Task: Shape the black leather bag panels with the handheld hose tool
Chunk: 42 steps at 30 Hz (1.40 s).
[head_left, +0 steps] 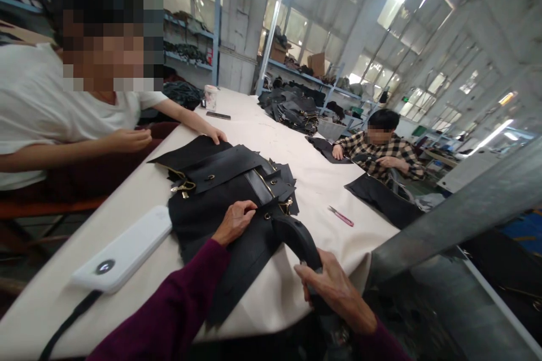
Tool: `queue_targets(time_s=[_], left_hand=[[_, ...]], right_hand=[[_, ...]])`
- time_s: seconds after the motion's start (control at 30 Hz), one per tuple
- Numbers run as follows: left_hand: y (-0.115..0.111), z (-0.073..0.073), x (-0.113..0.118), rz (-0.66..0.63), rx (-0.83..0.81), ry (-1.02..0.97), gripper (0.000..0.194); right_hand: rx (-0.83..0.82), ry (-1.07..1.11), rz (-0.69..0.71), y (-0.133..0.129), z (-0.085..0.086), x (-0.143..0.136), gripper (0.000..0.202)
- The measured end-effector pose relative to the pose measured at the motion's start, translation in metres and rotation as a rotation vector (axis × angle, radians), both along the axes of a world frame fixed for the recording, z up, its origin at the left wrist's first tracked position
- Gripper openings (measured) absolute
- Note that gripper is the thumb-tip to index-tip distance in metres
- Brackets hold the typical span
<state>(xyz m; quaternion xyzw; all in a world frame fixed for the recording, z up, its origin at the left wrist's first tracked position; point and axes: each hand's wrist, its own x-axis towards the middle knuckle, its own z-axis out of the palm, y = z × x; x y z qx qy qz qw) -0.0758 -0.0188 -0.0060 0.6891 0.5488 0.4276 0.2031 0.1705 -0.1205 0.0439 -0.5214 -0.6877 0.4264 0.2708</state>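
Note:
Black fabric pieces (199, 214) with zippers and metal rings lie in an overlapping pile on the pale table. My left hand (237, 221) rests on the pile, its thumb and fingertips pinched together at a fabric edge. In my right hand (326, 282) is a black curved handheld tool (296, 235), fingers wrapped round its handle. The tool's front end meets the fabric beside a metal ring, just right of my left hand.
A white device (127, 251) with a black cable lies at left. Pink-handled snips (341, 216) lie right of the pile. A person in white (38, 101) touches the pile; another in plaid (381, 152) handles black fabric beyond. A metal post (461, 208) slants at right.

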Motion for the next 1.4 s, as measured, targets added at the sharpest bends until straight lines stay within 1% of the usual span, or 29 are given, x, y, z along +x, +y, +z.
queue_targets(time_s=[0.1,0.2,0.27,0.37,0.43,0.5,0.57,0.7,0.77,0.83,0.9,0.97,1.03,1.1,1.17,1.23,1.3,1.4], left_hand=[[0.001,0.002,-0.001,-0.028,-0.017,-0.101,0.026],[0.001,0.002,0.0,-0.055,-0.014,-0.163,0.025],[0.001,0.002,0.0,-0.089,-0.016,-0.203,0.024],[0.002,0.002,0.0,-0.116,-0.037,-0.244,0.024],[0.002,0.002,0.001,-0.114,-0.048,-0.264,0.024],[0.002,0.002,0.002,-0.116,-0.058,-0.284,0.023],[0.001,0.002,0.003,-0.125,-0.064,-0.303,0.023],[-0.001,0.003,0.002,-0.149,-0.056,-0.326,0.022],[-0.003,0.004,0.001,-0.165,-0.042,-0.326,0.021],[-0.005,0.006,0.002,-0.184,-0.022,-0.311,0.021],[-0.009,0.008,0.005,-0.187,0.009,-0.268,0.021],[-0.013,0.009,0.01,-0.155,0.069,-0.175,0.02],[-0.016,0.009,0.018,-0.076,0.139,-0.021,0.017],[-0.017,0.008,0.026,0.025,0.169,0.166,0.016],[-0.018,0.006,0.033,0.117,0.145,0.34,0.018],[-0.021,0.005,0.036,0.17,0.099,0.452,0.018],[-0.026,0.002,0.034,0.179,0.066,0.488,0.016],[-0.03,-0.003,0.028,0.141,0.082,0.436,0.022]], right_hand=[[-0.025,0.02,0.034,0.008,-0.003,-0.012,0.024],[-0.013,0.022,0.037,0.015,-0.001,-0.02,0.025],[0.017,0.023,0.012,0.019,0.004,-0.021,0.027],[0.094,0.022,-0.052,0.022,0.018,-0.015,0.029],[0.124,0.011,-0.085,0.02,0.027,-0.01,0.028],[0.107,-0.004,-0.093,0.014,0.032,-0.005,0.028],[0.064,-0.018,-0.073,0.007,0.032,-0.005,0.027],[-0.011,-0.03,0.015,-0.002,0.021,-0.013,0.025],[-0.002,-0.027,0.04,0.0,0.017,-0.019,0.024],[0.027,-0.027,0.018,0.005,0.017,-0.022,0.025],[0.053,-0.033,-0.026,0.008,0.022,-0.023,0.027],[0.077,-0.035,-0.063,0.007,0.03,-0.019,0.029],[0.099,-0.054,-0.089,0.003,0.039,-0.014,0.028],[0.113,-0.079,-0.114,-0.003,0.044,-0.007,0.028],[0.107,-0.091,-0.136,-0.012,0.045,-0.001,0.027],[0.09,-0.072,-0.147,-0.022,0.042,0.007,0.023],[0.085,-0.033,-0.134,-0.034,0.038,0.014,0.018],[0.094,0.043,-0.109,-0.054,0.033,0.027,0.014]])
